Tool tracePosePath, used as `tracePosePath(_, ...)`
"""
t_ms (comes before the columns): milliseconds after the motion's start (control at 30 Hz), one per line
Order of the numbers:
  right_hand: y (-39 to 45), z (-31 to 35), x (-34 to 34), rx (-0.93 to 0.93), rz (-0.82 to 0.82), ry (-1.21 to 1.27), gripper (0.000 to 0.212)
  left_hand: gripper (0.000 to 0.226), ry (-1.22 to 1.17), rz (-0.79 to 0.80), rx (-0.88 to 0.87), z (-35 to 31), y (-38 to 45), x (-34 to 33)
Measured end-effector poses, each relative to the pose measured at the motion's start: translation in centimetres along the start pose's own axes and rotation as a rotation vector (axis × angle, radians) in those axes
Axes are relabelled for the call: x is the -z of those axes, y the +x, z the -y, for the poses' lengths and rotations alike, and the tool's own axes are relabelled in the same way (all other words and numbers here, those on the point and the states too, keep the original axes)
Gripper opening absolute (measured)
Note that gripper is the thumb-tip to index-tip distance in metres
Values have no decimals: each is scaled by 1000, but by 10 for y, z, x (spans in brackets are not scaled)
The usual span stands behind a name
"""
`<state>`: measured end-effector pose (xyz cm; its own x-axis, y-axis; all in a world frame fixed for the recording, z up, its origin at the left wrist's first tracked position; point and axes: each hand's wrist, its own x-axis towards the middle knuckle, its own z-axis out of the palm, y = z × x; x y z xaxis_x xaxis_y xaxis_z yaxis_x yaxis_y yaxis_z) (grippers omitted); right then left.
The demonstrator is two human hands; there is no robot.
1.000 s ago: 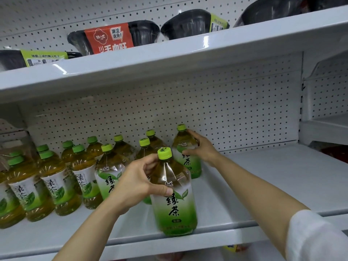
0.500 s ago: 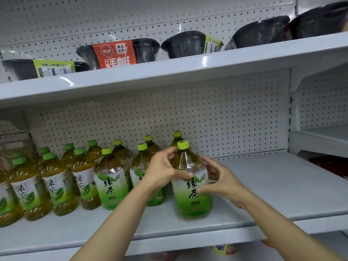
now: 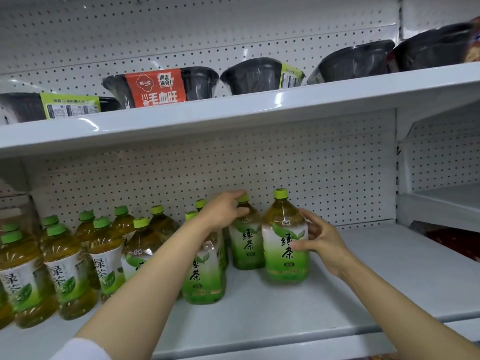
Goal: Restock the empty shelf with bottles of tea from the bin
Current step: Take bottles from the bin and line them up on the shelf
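Note:
Several green-tea bottles with green caps stand in rows on the left half of the white shelf (image 3: 389, 294). The rightmost bottle (image 3: 284, 240) stands upright on the shelf; my right hand (image 3: 322, 240) curls round its right side at label height. Just left and behind it stands another bottle (image 3: 246, 245); my left hand (image 3: 223, 211) grips its neck and shoulder from the left, fingers over the cap. A further bottle (image 3: 202, 276) stands in front under my left forearm. The bin is out of view.
The shelf's right half is bare white metal up to a divider post (image 3: 396, 165). A pegboard back wall (image 3: 311, 165) closes the rear. The upper shelf (image 3: 233, 115) overhangs closely and carries several black instant-food bowls (image 3: 257, 76). Another shelf bay (image 3: 446, 201) lies at right.
My left hand left the front bottle and moved to the neck of the bottle behind it. The front bottle went right and farther back, my right hand still on its side.

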<state>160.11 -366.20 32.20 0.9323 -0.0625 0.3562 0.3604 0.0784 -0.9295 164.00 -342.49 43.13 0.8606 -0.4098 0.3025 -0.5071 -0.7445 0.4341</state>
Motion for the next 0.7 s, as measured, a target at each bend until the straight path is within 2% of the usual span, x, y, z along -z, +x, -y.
tracePosePath(100, 18, 0, 8, -11, -47, 36, 77, 63, 256, 50, 23, 2, 14, -7)
tracePosePath(200, 35, -5, 17, -39, -103, 100, 75, 66, 397, 114, 12, 6, 28, -16)
tracePosePath(700, 84, -53, 32, -112, -50, 200, 90, 73, 479, 66, -46, 19, 41, -25)
